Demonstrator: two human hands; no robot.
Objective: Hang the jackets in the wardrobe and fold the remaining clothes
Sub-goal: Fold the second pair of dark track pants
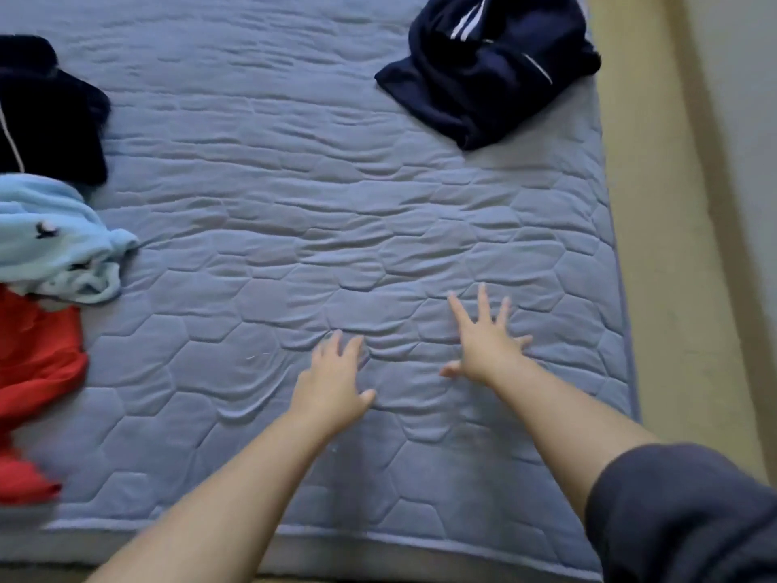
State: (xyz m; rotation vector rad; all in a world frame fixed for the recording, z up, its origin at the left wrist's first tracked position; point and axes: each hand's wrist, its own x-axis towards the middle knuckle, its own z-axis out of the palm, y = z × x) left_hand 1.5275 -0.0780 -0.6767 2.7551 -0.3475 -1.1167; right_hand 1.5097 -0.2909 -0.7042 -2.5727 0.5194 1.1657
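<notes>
Both my hands lie flat on the blue quilted mattress [294, 183]. My left hand [334, 382] rests with its fingers relaxed and holds nothing. My right hand [485, 342] has its fingers spread wide and is also empty. A crumpled navy jacket with white stripes [492, 65] lies at the far right of the bed. At the left edge sit a dark garment with a white cord [46, 115], a light blue fleece piece [54, 241] and a red garment [33, 380], all partly cut off by the frame.
The mattress's near edge [378, 540] runs across the bottom, its right edge beside a yellowish floor [672, 246]. A wide stretch of rumpled quilt lies between the left pile and the navy jacket. My grey sleeve [681, 515] fills the lower right corner.
</notes>
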